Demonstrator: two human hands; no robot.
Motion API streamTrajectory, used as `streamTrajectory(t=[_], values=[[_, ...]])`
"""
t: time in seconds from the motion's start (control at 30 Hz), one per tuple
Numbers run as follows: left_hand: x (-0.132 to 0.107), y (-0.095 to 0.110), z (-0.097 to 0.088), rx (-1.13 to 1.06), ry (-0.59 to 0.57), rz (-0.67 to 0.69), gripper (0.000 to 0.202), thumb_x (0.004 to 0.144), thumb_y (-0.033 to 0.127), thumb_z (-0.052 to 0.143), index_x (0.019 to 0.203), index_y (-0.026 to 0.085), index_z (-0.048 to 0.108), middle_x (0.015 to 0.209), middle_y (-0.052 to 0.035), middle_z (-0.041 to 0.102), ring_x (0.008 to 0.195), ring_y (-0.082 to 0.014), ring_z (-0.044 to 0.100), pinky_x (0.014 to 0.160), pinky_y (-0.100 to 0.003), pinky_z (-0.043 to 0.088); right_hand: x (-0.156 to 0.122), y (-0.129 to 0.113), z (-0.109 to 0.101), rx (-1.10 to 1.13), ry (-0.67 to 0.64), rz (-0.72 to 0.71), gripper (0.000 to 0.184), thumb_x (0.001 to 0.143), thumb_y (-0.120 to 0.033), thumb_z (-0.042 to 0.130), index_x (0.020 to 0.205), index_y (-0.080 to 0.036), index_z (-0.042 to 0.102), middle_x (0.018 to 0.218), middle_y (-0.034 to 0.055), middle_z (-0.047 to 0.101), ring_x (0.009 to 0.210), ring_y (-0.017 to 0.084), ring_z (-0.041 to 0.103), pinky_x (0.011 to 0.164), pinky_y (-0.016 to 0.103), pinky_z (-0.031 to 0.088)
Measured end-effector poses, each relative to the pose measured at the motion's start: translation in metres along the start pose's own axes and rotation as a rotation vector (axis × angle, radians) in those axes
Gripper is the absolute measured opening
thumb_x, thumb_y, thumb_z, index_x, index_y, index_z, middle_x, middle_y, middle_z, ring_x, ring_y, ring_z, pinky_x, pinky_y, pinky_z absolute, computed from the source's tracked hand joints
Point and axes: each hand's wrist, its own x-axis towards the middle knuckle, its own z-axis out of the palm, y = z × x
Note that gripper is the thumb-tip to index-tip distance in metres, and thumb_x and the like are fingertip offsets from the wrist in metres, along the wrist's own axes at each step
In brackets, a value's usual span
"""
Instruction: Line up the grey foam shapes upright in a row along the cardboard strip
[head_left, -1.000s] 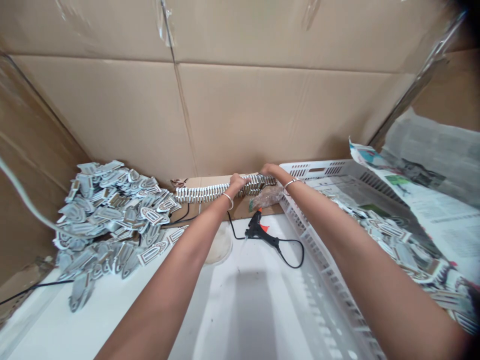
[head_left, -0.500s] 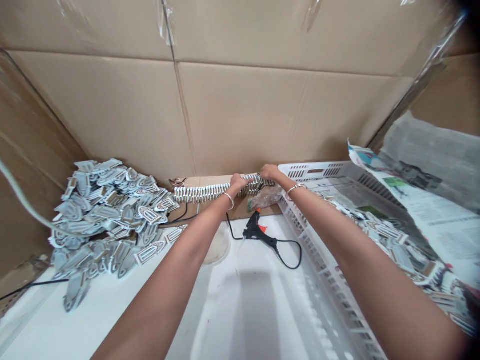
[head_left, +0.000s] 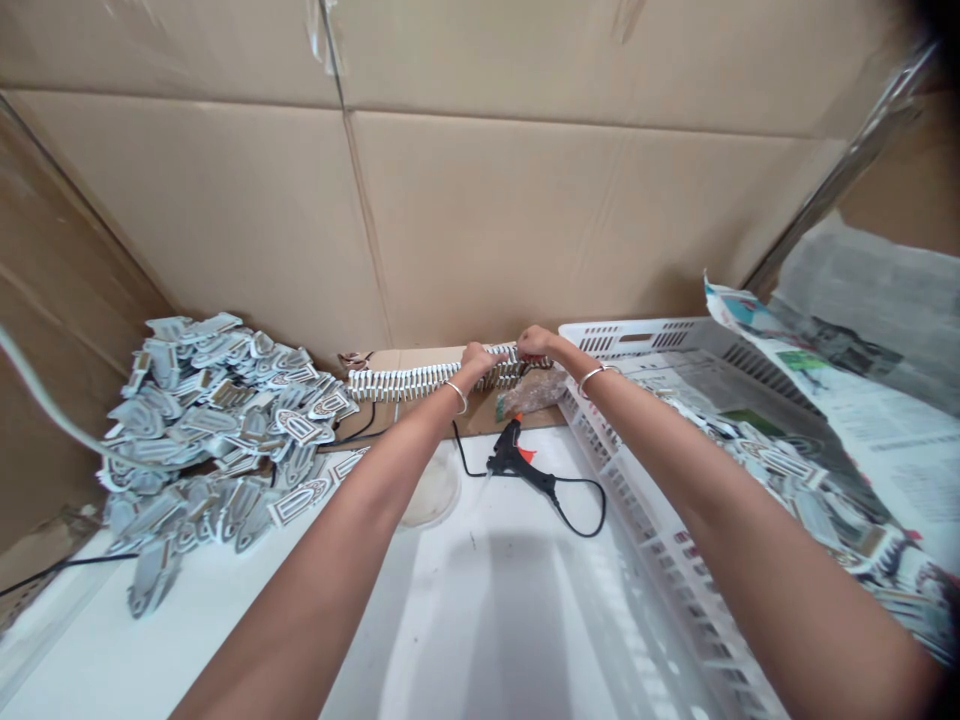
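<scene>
A long row of flat grey-and-white cut-out pieces (head_left: pixel 409 381) stands on edge along a cardboard strip at the back of the white table (head_left: pixel 480 600). My left hand (head_left: pixel 480 360) is closed on the row near its right end. My right hand (head_left: pixel 534 343) is closed on the row's right end, a little further right. Both wrists wear a thin metal bangle. The stretch of the row between my two hands is pressed together.
A big heap of the same cut-outs (head_left: pixel 217 430) lies at the left. A black glue gun (head_left: pixel 517 460) with its cord lies in front of the row, beside a clear plastic bag (head_left: pixel 532 393). A white slatted crate (head_left: pixel 660 560) lined with newspaper holds more pieces. Cardboard walls surround the table.
My right hand has slid left along the row toward my left hand, closing the gap between them. The left hand has stayed nearly in place.
</scene>
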Motion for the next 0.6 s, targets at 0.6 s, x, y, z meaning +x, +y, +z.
streamTrajectory(t=[0.6], values=[[-0.004,0.009,-0.017,0.081,-0.132,-0.058,0.045,0.057,0.033,0.091,0.054,0.020,0.047,0.044,0.0009,0.043,0.060,-0.0228,0.059,0.058,-0.031,0.042,0.001,0.002,0.026,-0.148,0.019,-0.176,0.031,0.095,-0.034,0.061,0.119,-0.015,0.062,0.119,0.0092,0.063,0.104,0.021,0.064,0.089,0.041,0.055]])
